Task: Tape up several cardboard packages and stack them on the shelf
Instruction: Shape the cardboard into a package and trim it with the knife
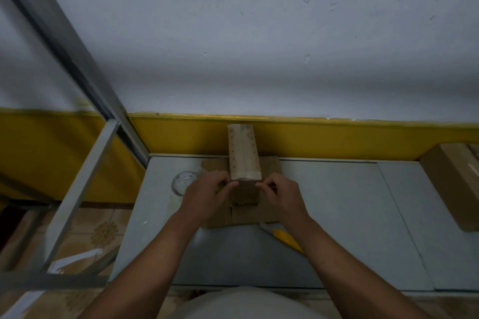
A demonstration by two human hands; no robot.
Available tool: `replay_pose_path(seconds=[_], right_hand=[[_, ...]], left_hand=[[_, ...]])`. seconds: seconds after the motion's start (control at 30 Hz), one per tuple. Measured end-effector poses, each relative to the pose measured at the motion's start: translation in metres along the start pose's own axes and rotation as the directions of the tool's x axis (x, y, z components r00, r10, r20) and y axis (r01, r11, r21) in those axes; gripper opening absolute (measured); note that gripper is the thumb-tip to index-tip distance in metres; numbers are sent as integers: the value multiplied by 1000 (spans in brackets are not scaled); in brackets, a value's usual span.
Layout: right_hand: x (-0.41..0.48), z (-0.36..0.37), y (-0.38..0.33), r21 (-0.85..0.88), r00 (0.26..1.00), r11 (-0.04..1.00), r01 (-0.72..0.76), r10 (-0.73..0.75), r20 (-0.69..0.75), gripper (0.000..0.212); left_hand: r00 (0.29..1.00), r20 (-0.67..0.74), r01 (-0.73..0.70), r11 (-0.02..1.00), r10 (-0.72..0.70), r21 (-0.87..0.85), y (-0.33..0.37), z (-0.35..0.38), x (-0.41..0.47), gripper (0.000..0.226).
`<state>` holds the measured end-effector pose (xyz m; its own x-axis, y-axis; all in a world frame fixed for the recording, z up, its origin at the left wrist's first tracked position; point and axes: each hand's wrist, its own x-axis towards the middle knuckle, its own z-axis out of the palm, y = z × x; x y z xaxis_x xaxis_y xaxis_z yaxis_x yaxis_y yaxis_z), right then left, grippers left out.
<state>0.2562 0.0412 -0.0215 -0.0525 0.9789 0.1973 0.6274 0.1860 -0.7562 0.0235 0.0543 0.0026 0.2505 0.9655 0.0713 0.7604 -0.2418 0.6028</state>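
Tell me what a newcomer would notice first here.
First comes the narrow cardboard box at the middle of the grey table, with the left hand and right hand pinching at its near edge from either side. Next are the yellow cutter lying by the right forearm and the clear tape roll just left of the left hand. A larger brown box sits at the table's far right.

Grey table [337, 215] carries flat cardboard [269, 166], tape roll [182, 182], yellow knife [287, 238], box [451, 184]
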Motion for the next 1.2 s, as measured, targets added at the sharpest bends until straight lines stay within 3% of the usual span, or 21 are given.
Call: replay_pose_path(seconds=[0.13, 0.3, 0.47, 0.63, 0.77, 0.9, 1.07, 1.2], right_hand=[[-3, -7, 2, 47, 997, 999, -15, 11, 78, 13], [-7, -16, 0, 116, 988, 991, -60, 42, 149, 28], [-10, -25, 1, 95, 978, 995, -6, -14, 210, 27], [-4, -25, 2, 36, 973, 998, 43, -50, 227, 24], [1, -27, -6, 96, 972, 995, 32, -53, 228, 40], [5, -24, -10, 36, 973, 993, 116, -121, 197, 44], [3, -8, -9, -12, 991, 991, 130, -130, 27, 38], [-3, -3, 0, -59, 983, 983, 173, -176, -46, 39]], left_hand=[[992, 115, -41, 998, 46, -50, -10, -10, -2, 24], [971, 218, -70, 991, 94, -115, -12, -18, -4, 36], [952, 251, -147, 981, 175, -127, -19, -26, -5, 3], [956, 192, -223, 975, 221, -11, -18, -24, -3, 5], [960, 146, -261, 954, 239, 150, -18, -23, 3, 17], [980, 56, -201, 944, 193, 263, -12, -20, 4, 22], [999, -14, -28, 961, 33, 276, -3, -8, 6, 28], [991, -21, 130, 946, -129, 297, -10, -5, 3, 54]])
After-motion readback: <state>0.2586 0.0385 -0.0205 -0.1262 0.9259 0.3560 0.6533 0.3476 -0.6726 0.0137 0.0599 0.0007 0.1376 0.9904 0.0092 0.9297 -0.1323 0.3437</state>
